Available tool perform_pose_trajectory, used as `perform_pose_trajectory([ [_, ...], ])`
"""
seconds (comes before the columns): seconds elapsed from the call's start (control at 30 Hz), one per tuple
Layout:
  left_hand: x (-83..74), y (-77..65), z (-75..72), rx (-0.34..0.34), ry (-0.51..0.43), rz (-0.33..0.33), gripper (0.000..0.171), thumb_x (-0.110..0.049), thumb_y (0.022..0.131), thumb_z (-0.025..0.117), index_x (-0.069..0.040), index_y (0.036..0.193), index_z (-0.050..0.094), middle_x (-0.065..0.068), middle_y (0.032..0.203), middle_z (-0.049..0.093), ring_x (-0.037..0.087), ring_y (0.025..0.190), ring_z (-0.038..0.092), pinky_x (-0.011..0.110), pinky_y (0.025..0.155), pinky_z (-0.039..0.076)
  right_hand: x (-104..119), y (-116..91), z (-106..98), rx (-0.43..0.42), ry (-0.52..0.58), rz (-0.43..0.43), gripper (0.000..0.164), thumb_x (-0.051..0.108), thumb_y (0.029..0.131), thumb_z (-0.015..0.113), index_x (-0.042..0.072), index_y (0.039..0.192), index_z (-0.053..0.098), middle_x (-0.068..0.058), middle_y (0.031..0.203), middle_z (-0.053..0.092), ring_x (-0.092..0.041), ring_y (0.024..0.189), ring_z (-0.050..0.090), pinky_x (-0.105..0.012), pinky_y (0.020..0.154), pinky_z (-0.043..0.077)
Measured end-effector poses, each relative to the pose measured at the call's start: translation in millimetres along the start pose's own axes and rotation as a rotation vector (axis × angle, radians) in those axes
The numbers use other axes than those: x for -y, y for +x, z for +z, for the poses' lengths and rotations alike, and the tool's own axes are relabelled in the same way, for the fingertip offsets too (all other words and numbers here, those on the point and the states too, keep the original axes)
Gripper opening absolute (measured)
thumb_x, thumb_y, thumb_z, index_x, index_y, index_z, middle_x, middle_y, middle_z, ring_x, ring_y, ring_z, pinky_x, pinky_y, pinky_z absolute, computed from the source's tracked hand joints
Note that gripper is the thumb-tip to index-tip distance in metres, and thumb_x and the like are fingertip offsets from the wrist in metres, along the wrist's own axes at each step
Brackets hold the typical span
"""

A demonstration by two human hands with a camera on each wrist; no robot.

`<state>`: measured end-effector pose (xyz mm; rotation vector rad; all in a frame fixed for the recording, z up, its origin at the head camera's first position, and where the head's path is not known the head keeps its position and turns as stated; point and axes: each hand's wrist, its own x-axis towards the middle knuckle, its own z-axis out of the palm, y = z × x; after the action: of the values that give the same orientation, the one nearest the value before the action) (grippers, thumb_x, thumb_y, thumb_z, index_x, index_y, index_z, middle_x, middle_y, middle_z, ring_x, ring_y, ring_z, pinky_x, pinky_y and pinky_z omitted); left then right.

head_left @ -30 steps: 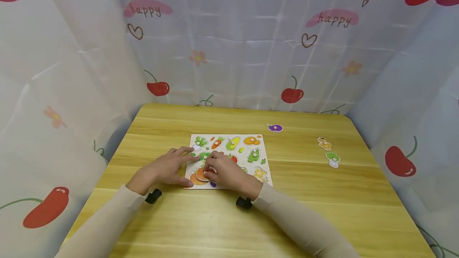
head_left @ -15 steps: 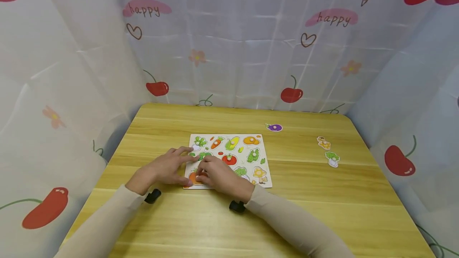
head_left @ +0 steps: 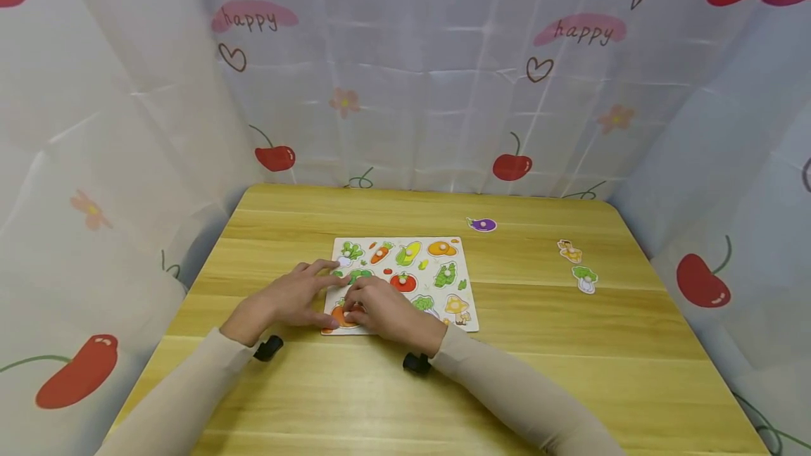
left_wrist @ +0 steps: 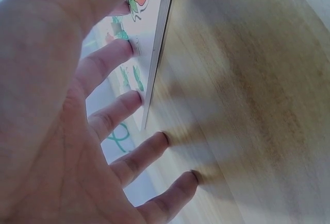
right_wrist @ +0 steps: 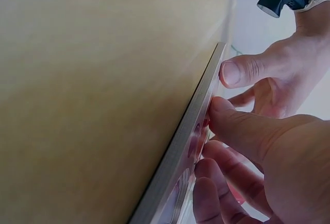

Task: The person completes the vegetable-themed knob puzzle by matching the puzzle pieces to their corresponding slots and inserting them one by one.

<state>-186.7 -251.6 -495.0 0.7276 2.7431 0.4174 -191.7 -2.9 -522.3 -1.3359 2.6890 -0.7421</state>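
A vegetable puzzle board lies on the wooden table, its pictures printed on a pale ground. At its near left corner my right hand pinches the orange pumpkin puzzle piece, which sits over the matching picture. In the right wrist view the thumb and fingers come together right at the board's face and hide most of the piece. My left hand rests spread along the left edge, thumb and two fingertips on the board. Two other fingers reach past the edge toward the table.
Loose pieces lie on the table: a purple eggplant behind the board, a yellow mushroom piece and a green-and-white leafy vegetable to the right. Tomato, carrot and corn pieces sit in the board. A printed curtain surrounds the table.
My right hand has moved a little left with the pumpkin piece, which was tilted beside its picture and now lies over it. My left hand has stayed at the board's edge.
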Motion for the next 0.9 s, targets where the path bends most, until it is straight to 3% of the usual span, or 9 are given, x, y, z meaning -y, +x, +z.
perform_pose_trajectory([
  [0.57,0.5,0.3,1.1,0.009,-0.001,-0.001,0.088,-0.057,0.097,0.094,-0.021,0.17,0.063,0.019,0.183,0.043,0.055,0.153,0.054,0.072,0.115,0.06,-5,-4,-3,0.0,0.032,0.001,0.009,0.018,0.107,0.088,0.013,0.114,0.091,-0.001,0.119,0.084,-0.015,0.111,0.076,-0.026,0.099,0.063],
  [0.77,0.9,0.5,2.0,0.007,0.003,-0.001,0.088,-0.06,0.096,0.094,-0.023,0.17,0.063,0.018,0.183,0.043,0.056,0.153,0.054,0.074,0.116,0.059,-12,-8,-13,-0.023,0.079,0.033,0.011,0.016,0.108,0.086,0.011,0.117,0.091,-0.003,0.123,0.085,-0.02,0.118,0.079,-0.037,0.108,0.064],
  [0.9,0.6,1.6,1.6,0.006,0.014,-0.002,0.089,-0.061,0.096,0.093,-0.024,0.171,0.062,0.017,0.184,0.043,0.057,0.152,0.055,0.074,0.117,0.059,-20,-13,-24,-0.061,0.075,0.038,0.012,0.016,0.109,0.085,0.009,0.117,0.09,-0.006,0.123,0.085,-0.023,0.119,0.08,-0.042,0.107,0.067],
])
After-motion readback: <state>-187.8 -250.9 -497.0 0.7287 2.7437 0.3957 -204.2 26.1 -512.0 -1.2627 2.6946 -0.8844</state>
